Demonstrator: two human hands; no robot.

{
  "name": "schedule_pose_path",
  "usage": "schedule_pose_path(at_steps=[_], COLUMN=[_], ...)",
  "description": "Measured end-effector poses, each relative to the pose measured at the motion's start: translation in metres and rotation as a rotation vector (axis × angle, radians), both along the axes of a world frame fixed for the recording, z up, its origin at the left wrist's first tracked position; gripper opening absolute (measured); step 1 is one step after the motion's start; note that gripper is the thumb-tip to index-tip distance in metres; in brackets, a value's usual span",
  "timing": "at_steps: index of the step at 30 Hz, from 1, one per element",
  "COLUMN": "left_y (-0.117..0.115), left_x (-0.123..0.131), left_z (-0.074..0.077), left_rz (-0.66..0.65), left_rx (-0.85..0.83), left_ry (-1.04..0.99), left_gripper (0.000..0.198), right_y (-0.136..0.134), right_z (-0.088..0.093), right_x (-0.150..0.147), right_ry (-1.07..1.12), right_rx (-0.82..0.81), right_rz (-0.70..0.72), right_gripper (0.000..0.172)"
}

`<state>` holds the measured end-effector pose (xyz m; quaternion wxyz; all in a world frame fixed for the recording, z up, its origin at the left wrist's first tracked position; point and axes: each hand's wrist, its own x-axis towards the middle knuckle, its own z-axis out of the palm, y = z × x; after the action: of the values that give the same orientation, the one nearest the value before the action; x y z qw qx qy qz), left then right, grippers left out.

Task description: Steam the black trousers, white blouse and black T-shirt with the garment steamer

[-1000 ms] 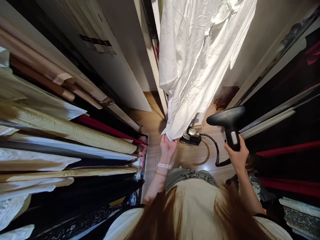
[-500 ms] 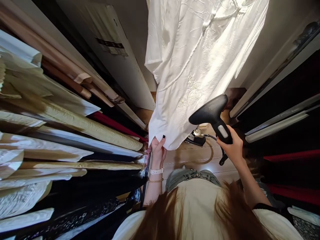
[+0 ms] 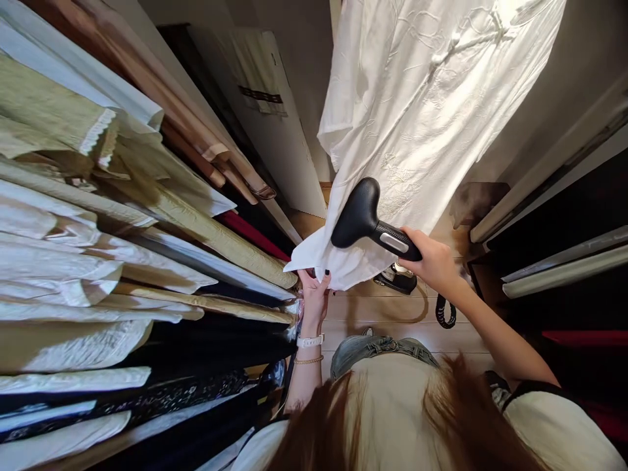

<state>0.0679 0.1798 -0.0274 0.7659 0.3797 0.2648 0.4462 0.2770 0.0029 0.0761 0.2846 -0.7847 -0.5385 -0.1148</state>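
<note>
A white embroidered dress point(image 3: 432, 118) with a tied cord hangs in front of me, its lower part reaching toward my body. My left hand point(image 3: 314, 291) pinches the hem at its lower left corner. In my right hand point(image 3: 432, 258) is the handle of a black garment steamer head point(image 3: 358, 212), my fingers wrapped round it. The steamer head lies over the lower left of the dress, against or just above the cloth; which one I cannot tell. A black ribbed hose point(image 3: 445, 313) loops below my right forearm.
Many garments hang on the left, among them a yellowish one point(image 3: 220, 235). Dark garments point(image 3: 564, 281) hang on the right. On the floor stands a dark steamer base point(image 3: 397, 281). A white door panel point(image 3: 289, 144) rises at back left.
My right hand has brought the steamer head leftward, from the dress's right edge to its lower left, and turned it. The hem corner in my left hand now flares out leftward. The view has shifted.
</note>
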Motion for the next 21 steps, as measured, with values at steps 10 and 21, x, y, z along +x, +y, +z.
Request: schedule_pose_path(at_steps=[10, 21], left_y=[-0.005, -0.007], left_x=[-0.009, -0.001], left_z=[0.006, -0.002], left_rz=[-0.090, -0.160], left_rx=[0.000, 0.021], left_ry=[0.061, 0.041], left_gripper=[0.113, 0.114], right_y=[0.013, 0.023], right_z=[0.006, -0.013], right_x=[0.004, -0.002], right_ry=[-0.081, 0.089], right_rx=[0.018, 0.155], right_rz=[0.028, -0.177], right_gripper=[0.055, 0.056])
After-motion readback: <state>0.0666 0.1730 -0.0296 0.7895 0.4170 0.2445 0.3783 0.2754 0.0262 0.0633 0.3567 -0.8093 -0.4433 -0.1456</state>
